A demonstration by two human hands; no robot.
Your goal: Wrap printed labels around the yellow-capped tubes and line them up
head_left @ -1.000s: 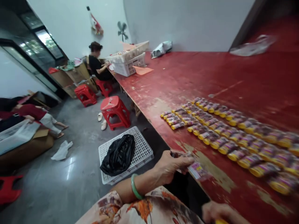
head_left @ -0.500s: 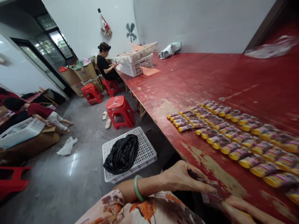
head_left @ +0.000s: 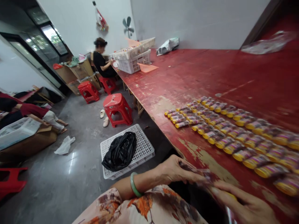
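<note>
My left hand (head_left: 174,171), with a green bangle at the wrist, is closed on a thin, see-through purple printed wrapper (head_left: 206,175) in front of my body. My right hand (head_left: 245,200) is close beside it, fingers bent around a small tube with a yellow end (head_left: 231,196). Most of that tube is hidden by the fingers, and the wrapper is smeared by motion. Both hands are by the near edge of the red table (head_left: 191,74). Beyond them lie rows of small yellow-ended tubes in purple printed film (head_left: 254,161).
White plastic crates (head_left: 133,62) are stacked on the far table end, near a seated person in black (head_left: 102,60). A black plastic bag (head_left: 120,151) rests on a white crate (head_left: 144,149) on the floor. Red stools (head_left: 118,109) stand along the table; another person (head_left: 37,113) bends at left.
My right hand has moved up and shows more fully, its fingers meeting the wrapper by my left hand. The view has shifted slightly; the tube rows look unchanged.
</note>
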